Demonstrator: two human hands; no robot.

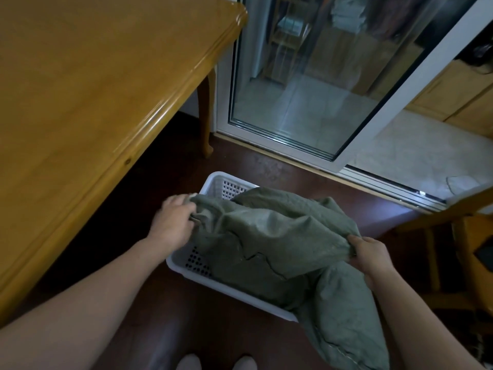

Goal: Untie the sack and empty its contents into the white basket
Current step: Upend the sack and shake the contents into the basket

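While both hands grip it — left hand, right hand — the green sack lies across the white basket.

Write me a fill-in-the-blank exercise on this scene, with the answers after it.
1. The sack is ____ in colour.
2. The sack lies across a ____ basket.
3. The left hand and the right hand each grip the ____.
4. The basket stands on the floor beside a wooden ____.

Missing words: green; white; sack; table
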